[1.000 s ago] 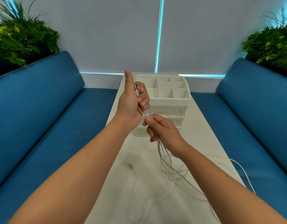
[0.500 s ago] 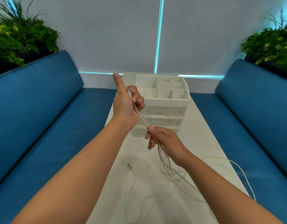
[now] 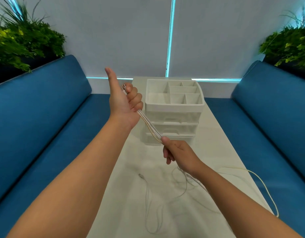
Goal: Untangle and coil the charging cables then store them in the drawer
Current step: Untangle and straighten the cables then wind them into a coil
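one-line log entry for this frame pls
phase: untangling | left hand: grips cable ends | right hand: pinches cables lower down | slack: loose on table | drawer unit: drawers closed

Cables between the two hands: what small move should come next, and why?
Probably keep sliding the right hand down the cables, away from the left hand, which grips their plug ends. The rest lies loose and crossed on the table, so it is not yet ready to coil.

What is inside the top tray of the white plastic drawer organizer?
The white plastic drawer organizer's top tray shows several divided compartments, all visibly bare. The near rim hides a strip of the front compartments' floor, and what is in the translucent drawers below cannot be told.
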A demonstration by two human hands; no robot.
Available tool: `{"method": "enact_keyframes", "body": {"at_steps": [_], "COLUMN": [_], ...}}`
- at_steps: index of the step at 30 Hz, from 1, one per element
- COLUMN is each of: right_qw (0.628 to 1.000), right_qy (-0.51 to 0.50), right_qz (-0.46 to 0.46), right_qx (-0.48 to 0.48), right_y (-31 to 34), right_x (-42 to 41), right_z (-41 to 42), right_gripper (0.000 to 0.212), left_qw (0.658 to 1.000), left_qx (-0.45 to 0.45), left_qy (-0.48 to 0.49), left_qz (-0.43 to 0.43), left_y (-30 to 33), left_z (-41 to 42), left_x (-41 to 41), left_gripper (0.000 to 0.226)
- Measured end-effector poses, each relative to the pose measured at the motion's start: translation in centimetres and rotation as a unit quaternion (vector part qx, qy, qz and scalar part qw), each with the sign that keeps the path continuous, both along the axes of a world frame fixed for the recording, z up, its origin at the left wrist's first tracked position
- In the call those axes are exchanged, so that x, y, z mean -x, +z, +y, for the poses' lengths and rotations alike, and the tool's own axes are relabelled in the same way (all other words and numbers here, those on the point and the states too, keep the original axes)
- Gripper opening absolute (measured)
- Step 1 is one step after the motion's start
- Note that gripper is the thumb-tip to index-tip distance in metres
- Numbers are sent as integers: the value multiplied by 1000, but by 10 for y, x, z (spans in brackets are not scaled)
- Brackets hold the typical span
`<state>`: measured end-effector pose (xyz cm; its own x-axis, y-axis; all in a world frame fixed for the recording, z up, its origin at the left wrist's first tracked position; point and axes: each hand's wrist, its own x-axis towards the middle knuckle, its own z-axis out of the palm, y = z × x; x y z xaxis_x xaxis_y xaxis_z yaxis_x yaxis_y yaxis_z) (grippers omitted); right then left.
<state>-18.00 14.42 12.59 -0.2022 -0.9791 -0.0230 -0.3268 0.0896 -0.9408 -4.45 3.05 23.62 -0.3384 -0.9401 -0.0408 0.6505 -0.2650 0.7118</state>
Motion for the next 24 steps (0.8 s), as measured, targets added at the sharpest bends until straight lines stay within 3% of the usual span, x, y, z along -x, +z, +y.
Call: {"method": "enact_keyframes", "body": {"at_steps": [4, 9, 16, 21, 24], "right_qw": [990, 995, 997, 991, 998], "right_qy": [103, 38, 5, 2, -32], "right_qz": [-93, -90, -32, -132, -60], "right_qx": [-26, -21, -67, -26, -9], "right_y": [-5, -2, -1, -1, -3], "right_x": [8, 11, 14, 10, 7], "right_z": [6, 3, -4, 0, -2], "right_gripper": [37, 22, 36, 31, 38], "left_qw": [1000, 999, 1000, 1000, 1000], "left_qx": [-13, -18, -7, -1, 9], "left_qy": [23, 22, 28, 24, 23], "left_qz": [11, 16, 6, 17, 6], "left_y": [0, -5, -6, 2, 2], "left_z": [-7, -8, -9, -11, -10], "left_x": [-5, -4, -2, -4, -2], "left_gripper": [67, 66, 65, 64, 65]}}
